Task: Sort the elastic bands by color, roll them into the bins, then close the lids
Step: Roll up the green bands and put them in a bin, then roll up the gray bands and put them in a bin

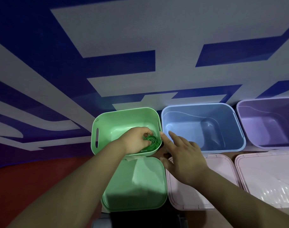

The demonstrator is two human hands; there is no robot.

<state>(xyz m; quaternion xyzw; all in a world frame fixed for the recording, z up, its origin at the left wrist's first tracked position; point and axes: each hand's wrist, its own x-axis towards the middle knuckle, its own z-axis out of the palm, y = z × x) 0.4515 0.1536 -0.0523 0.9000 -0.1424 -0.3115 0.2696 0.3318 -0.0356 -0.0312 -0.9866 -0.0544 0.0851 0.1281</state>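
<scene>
A rolled green elastic band (152, 141) lies in the near right corner of the green bin (124, 117). My left hand (135, 140) reaches into that bin and grips the roll with curled fingers. My right hand (181, 155) hovers over the gap between the green bin and the blue bin (203, 109), fingers straight and spread, holding nothing. The green lid (135, 183) lies flat in front of the green bin. The blue bin shows no band inside.
A purple bin (269, 102) stands at the right edge. Two pink lids (222, 191) (264, 175) lie in front of the blue and purple bins. A blue-and-white banner wall rises right behind the bins. Red surface lies to the left.
</scene>
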